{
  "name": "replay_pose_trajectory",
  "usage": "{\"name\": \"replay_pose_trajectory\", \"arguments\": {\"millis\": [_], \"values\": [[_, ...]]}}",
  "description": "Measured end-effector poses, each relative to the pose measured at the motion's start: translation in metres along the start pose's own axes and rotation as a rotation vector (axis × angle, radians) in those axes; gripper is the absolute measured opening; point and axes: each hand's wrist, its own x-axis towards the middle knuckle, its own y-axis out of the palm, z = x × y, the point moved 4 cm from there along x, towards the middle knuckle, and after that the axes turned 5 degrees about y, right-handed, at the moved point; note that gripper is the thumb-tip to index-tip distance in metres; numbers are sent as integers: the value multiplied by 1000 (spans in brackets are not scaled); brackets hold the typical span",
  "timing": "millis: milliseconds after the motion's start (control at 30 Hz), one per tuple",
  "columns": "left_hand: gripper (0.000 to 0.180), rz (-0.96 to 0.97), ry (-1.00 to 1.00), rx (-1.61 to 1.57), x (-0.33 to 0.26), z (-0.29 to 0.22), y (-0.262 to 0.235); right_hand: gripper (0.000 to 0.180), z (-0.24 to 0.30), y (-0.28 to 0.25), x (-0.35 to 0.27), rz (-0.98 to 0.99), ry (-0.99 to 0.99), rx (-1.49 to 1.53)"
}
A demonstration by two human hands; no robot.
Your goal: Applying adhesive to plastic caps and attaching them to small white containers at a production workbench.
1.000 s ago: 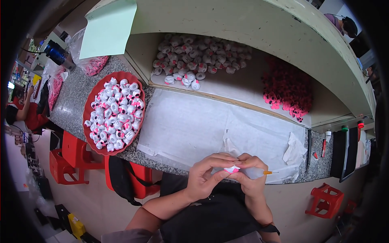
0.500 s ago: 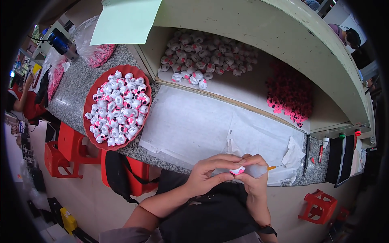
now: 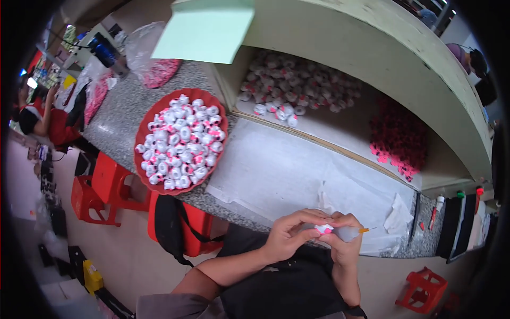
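My left hand (image 3: 289,234) and my right hand (image 3: 345,242) meet just in front of the counter edge. Between the fingertips sits a small white and pink round piece (image 3: 323,229), pinched by my left hand. My right hand grips a small translucent bottle with an orange nozzle (image 3: 357,232) that points right. A red round tray (image 3: 147,123) heaped with several white and pink pieces (image 3: 183,143) stands on the grey speckled counter (image 3: 114,127) to my left.
A white sheet (image 3: 287,175) covers the counter before me. A shelf recess behind holds a pile of white pieces (image 3: 297,87) and a pile of pink pieces (image 3: 396,141). Red stools (image 3: 103,189) stand below left. A person sits at far left (image 3: 42,114).
Both hands stay together on the small piece; they have shifted only slightly in the picture as my head moved.
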Motion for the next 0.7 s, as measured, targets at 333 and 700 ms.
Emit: {"name": "replay_pose_trajectory", "arguments": {"millis": [333,700], "values": [[21,-231,392,1533,41,-119,-92,36,14,-10,24,27,27,-302],[39,475,629,1524,200,36,59,28,34,-62,5,-163,-1,-229]]}}
